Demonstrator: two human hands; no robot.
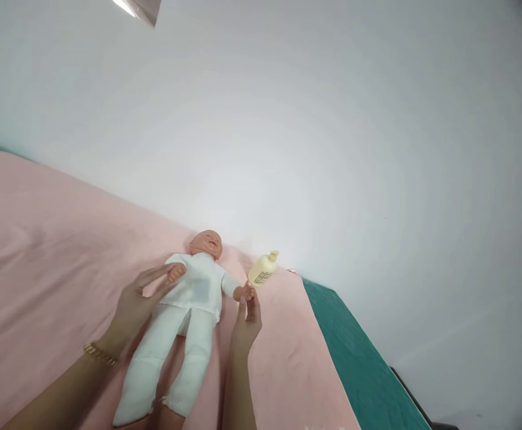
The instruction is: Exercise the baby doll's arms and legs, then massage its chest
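Note:
A baby doll (200, 289) with a cloth body in white lies on its back, its head toward the wall and its legs toward me. My left hand (138, 301), with a gold bracelet at the wrist, closes thumb and fingers around the doll's hand on the left side. On the other side my right hand (247, 322) pinches the doll's other hand between thumb and fingers. Just beyond that hand stands a pale yellow pump bottle (263, 270), tilted in the view, with dark print on its side.
Beneath the doll spreads a pink sheet (55, 257), wrinkled on the left. A green surface (350, 346) shows past its right edge. A white wall (288, 131) rises behind, and a dark rail (408, 394) runs along the lower right.

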